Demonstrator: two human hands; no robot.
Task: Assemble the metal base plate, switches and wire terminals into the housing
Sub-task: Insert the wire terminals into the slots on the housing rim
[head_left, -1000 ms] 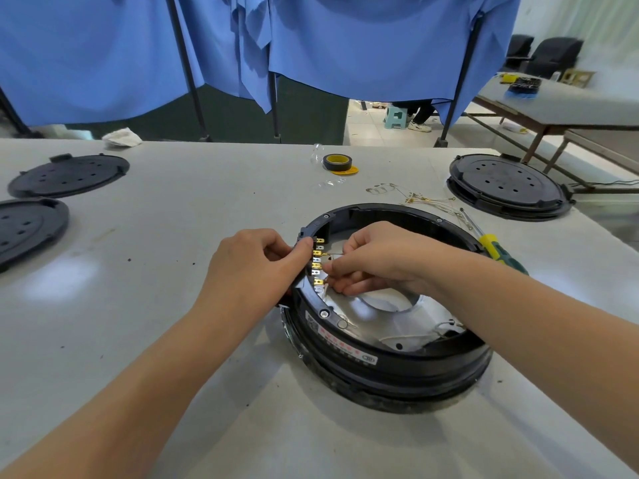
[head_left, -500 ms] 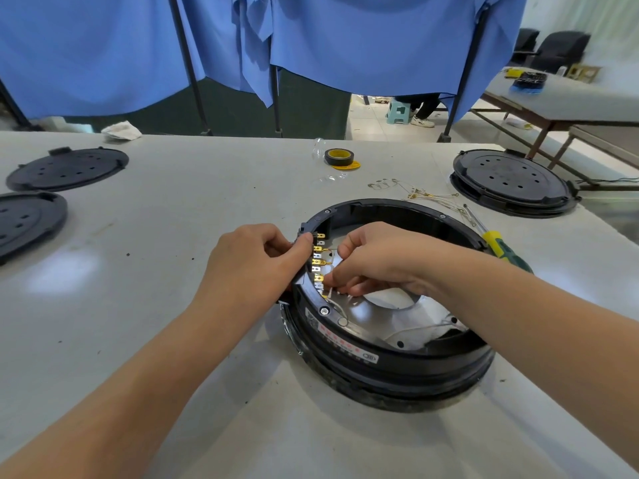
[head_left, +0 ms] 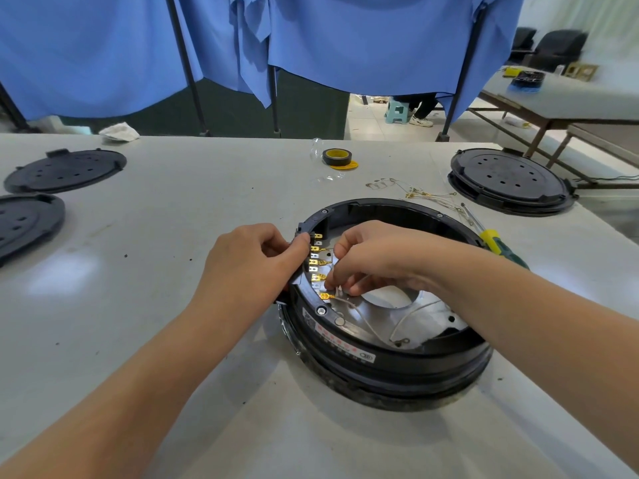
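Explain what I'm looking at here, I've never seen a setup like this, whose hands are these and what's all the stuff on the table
There is no robot: a person wears a camera on the head, so you look down at their own two bare hands. On the grey table sits a round black housing with a shiny metal base plate inside. The left hand grips the housing's rim beside a row of brass switch terminals. The right hand pinches a thin white wire near those terminals. Around them lie black round covers, a roll of tape, loose wires and a yellow-and-green screwdriver.
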